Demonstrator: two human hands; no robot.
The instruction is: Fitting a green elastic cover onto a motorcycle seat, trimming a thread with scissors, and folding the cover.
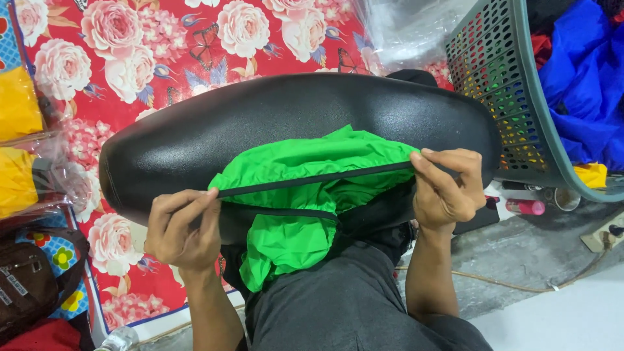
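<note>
STEP: stretching green cover [305, 170] by its black elastic edge [312, 180] against black seat [299, 123] on the lap | LEFT: left hand [179, 227] pinching edge | RIGHT: right hand [448, 185] pinching other end | NEXT: probably calls for pulling the band over the seat rim, tension even | NEAR: grey basket [513, 97], floral sheet [162, 45]

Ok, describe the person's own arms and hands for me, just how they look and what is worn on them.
Both forearms are bare: no sleeves reach into view. The left hand and the right hand wear no gloves, and no rings, watch or bracelet show on the fingers or wrists. The nails are short and unpainted. Below the arms, the lap is covered by dark grey trousers.
</note>
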